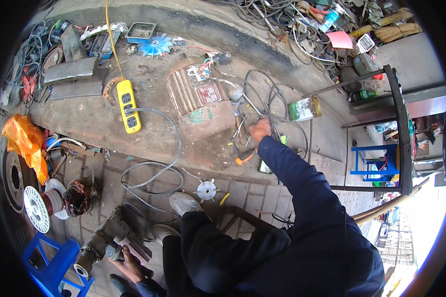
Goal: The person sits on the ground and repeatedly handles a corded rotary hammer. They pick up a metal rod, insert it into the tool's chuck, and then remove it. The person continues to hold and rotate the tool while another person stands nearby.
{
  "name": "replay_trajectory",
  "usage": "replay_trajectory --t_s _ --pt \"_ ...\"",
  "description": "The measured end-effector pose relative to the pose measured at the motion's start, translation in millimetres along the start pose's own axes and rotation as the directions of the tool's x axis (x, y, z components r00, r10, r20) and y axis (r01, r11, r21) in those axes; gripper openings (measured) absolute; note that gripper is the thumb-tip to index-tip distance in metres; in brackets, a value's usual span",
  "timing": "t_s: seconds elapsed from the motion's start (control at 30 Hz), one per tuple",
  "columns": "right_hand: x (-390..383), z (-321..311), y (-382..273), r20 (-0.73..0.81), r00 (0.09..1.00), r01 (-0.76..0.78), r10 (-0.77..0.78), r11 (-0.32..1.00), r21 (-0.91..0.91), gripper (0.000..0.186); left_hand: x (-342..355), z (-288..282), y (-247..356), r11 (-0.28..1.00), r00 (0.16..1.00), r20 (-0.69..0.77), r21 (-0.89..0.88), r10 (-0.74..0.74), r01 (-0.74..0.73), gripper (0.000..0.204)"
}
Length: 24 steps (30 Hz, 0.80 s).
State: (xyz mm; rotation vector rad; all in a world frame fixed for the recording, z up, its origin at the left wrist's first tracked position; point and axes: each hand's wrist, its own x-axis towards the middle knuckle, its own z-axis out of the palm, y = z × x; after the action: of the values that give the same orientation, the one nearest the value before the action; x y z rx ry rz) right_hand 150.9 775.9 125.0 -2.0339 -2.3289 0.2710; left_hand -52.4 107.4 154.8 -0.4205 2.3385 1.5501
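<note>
My right hand (pixel 259 129) is closed beside several hand tools (pixel 242 127) on the concrete ledge; what is in its fingers, if anything, is hidden. An orange-handled tool (pixel 245 157) lies below it. To its left sits a worn electric motor (pixel 195 119) with its wiring box open and cables running out. A green-labelled tin (pixel 303 110) is to the right. Low at the left, my left hand (pixel 130 265) grips a dark tool-like object (pixel 116 252), close to a long grey metal housing (pixel 90 252).
A yellow power strip (pixel 128 106), blue fan (pixel 155 45) and scrap piles (pixel 72 74) share the ledge. Below are a wire spool (pixel 36 210), orange plastic bag (pixel 25 143), blue stool (pixel 52 262) and white fan (pixel 206 190). A metal frame (pixel 404 133) stands at right.
</note>
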Motion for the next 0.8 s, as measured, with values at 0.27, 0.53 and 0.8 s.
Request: replay_trajectory --t_s 0.27,0.53,0.8 --pt "84.8 -40.7 16.2 0.474 0.808 -0.59 0.351 0.482 0.648 0.016 -2.1 -0.5 7.5 0.999 1.0 0.008 -0.037 0.001 -0.001 0.057" --pt "77.9 -159.1 7.6 0.409 0.878 0.298 -0.249 0.953 -0.059 0.013 5.7 -4.3 -17.3 0.995 0.994 -0.07 0.062 0.083 -0.078 0.067" --pt "16.5 -242.9 -23.1 0.803 0.596 -0.623 0.032 0.649 0.436 0.016 -9.2 5.6 7.2 0.999 0.999 -0.014 -0.004 -0.033 0.033 0.068"
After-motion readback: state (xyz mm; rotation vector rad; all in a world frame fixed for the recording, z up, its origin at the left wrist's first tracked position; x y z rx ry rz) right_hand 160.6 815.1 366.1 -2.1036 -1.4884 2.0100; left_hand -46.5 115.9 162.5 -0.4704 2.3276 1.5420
